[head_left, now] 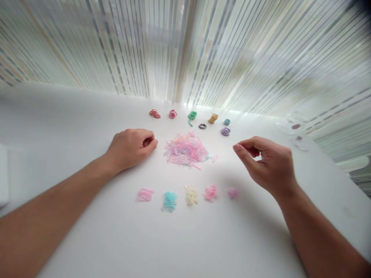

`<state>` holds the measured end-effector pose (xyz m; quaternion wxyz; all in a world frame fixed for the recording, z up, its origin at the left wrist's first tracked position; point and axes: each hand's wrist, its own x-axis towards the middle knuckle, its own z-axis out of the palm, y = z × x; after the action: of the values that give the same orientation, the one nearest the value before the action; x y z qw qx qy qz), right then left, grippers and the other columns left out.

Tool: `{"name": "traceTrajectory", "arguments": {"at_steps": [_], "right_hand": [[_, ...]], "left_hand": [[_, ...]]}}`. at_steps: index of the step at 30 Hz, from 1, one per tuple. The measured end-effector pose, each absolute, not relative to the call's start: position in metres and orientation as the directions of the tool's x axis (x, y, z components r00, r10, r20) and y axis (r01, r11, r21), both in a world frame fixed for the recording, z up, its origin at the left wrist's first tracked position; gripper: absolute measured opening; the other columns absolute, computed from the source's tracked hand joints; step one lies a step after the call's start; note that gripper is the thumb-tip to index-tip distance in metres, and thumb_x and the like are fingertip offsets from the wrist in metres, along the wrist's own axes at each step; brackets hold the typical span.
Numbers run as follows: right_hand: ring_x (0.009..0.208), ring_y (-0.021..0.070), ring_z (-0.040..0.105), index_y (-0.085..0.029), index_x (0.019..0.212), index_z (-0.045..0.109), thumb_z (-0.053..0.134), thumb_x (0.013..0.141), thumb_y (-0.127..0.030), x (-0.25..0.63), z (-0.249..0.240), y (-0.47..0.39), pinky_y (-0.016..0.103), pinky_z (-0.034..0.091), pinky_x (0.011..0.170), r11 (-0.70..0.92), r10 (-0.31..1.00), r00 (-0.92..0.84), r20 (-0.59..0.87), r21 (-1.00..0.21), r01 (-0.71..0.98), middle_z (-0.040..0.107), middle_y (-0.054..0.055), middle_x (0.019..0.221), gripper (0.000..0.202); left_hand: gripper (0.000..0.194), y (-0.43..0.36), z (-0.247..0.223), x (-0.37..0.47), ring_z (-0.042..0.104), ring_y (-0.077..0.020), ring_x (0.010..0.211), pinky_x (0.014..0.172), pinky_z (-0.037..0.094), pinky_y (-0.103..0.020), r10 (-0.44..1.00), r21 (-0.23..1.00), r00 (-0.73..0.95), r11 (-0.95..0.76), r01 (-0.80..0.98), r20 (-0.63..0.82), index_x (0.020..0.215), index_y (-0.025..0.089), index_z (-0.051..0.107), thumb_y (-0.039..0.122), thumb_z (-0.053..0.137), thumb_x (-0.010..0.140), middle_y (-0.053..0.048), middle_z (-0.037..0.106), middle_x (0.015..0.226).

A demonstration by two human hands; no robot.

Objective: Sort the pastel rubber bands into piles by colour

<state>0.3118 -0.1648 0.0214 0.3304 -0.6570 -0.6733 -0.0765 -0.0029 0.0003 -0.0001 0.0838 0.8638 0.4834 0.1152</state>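
A mixed heap of small pastel elastic bands (188,148) lies between my two hands on the white table. My left hand (131,146) rests closed on the table just left of the heap, its fingers curled inward; whatever they hold, if anything, is hidden. To the right, my right hand (265,160) is raised over the table, thumb and index fingertip pressed together; anything between them is too small to make out. Nearer me sit small sorted piles: light pink bands (145,194), blue bands (169,201), cream bands (191,195), deeper pink bands (210,193) and purple bands (233,193).
Coiled larger bands stand along the back: red (154,113), pink (172,114), green (192,116), yellow (213,118), blue (227,122) and purple (225,131). Clear round items (300,143) lie at far right. A string curtain (174,50) hangs behind the table.
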Motion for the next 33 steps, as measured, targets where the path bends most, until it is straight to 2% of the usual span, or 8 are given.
{"name": "traceTrajectory", "arguments": {"at_steps": [2, 5, 12, 16, 27, 33], "right_hand": [[0.064, 0.0178, 0.055, -0.022, 0.086, 0.072, 0.067, 0.098, -0.028, 0.317, 0.015, -0.159, 0.034, 0.046, 0.064, 0.104, 0.86, 0.116, 0.497, -0.392, 0.914, 0.068, 0.003, 0.073, 0.014], [0.065, 0.0162, 0.055, -0.021, 0.091, 0.076, 0.07, 0.095, -0.026, 0.319, 0.005, -0.154, 0.032, 0.046, 0.063, 0.142, 0.903, 0.073, 0.424, -0.455, 0.879, 0.07, 0.003, 0.076, 0.009], [0.067, 0.0147, 0.059, -0.021, 0.094, 0.081, 0.072, 0.094, -0.027, 0.313, -0.01, -0.148, 0.029, 0.046, 0.062, 0.216, 0.937, -0.026, 0.347, -0.52, 0.826, 0.074, 0.003, 0.082, 0.011], [0.069, 0.0156, 0.061, -0.02, 0.097, 0.082, 0.072, 0.095, -0.027, 0.312, -0.014, -0.144, 0.03, 0.047, 0.064, 0.207, 0.941, -0.019, 0.337, -0.531, 0.822, 0.076, 0.005, 0.086, 0.013], [0.064, 0.0141, 0.056, -0.019, 0.094, 0.083, 0.069, 0.096, -0.023, 0.309, -0.018, -0.134, 0.03, 0.043, 0.063, 0.17, 0.941, 0.023, 0.337, -0.533, 0.829, 0.072, 0.004, 0.082, 0.015], [0.062, 0.0128, 0.055, -0.018, 0.084, 0.078, 0.068, 0.093, -0.022, 0.307, -0.016, -0.134, 0.027, 0.041, 0.058, 0.164, 0.951, 0.007, 0.308, -0.527, 0.834, 0.068, 0.003, 0.08, 0.014]], "left_hand": [[0.031, 0.001, 0.0, -0.003, 0.058, -0.0197, 0.075, 0.067, 0.03, -0.033, 0.854, 0.247, 0.507, -0.519, 0.818, 0.116, 0.077, 0.023, 0.06, 0.046, 0.048, 0.094, -0.002, 0.07, 0.081], [0.032, 0.002, -0.001, -0.004, 0.057, -0.0194, 0.074, 0.067, 0.03, -0.033, 0.854, 0.241, 0.507, -0.52, 0.82, 0.117, 0.078, 0.023, 0.061, 0.047, 0.047, 0.094, -0.002, 0.07, 0.08], [0.034, 0.003, -0.001, -0.005, 0.056, -0.019, 0.074, 0.067, 0.03, -0.032, 0.861, 0.213, 0.498, -0.508, 0.835, 0.101, 0.079, 0.023, 0.061, 0.048, 0.044, 0.094, -0.002, 0.068, 0.08], [0.034, 0.003, -0.001, -0.004, 0.056, -0.0188, 0.074, 0.067, 0.03, -0.032, 0.862, 0.206, 0.496, -0.506, 0.837, 0.101, 0.078, 0.023, 0.06, 0.049, 0.044, 0.094, -0.001, 0.068, 0.081], [0.034, 0.003, -0.001, -0.003, 0.055, -0.0186, 0.073, 0.067, 0.03, -0.032, 0.863, 0.207, 0.494, -0.504, 0.838, 0.102, 0.078, 0.023, 0.06, 0.049, 0.044, 0.093, -0.001, 0.067, 0.08], [0.035, 0.003, 0.0, -0.004, 0.056, -0.0191, 0.074, 0.067, 0.03, -0.032, 0.864, 0.206, 0.493, -0.503, 0.839, 0.102, 0.079, 0.023, 0.061, 0.05, 0.043, 0.093, -0.002, 0.068, 0.081]]}}
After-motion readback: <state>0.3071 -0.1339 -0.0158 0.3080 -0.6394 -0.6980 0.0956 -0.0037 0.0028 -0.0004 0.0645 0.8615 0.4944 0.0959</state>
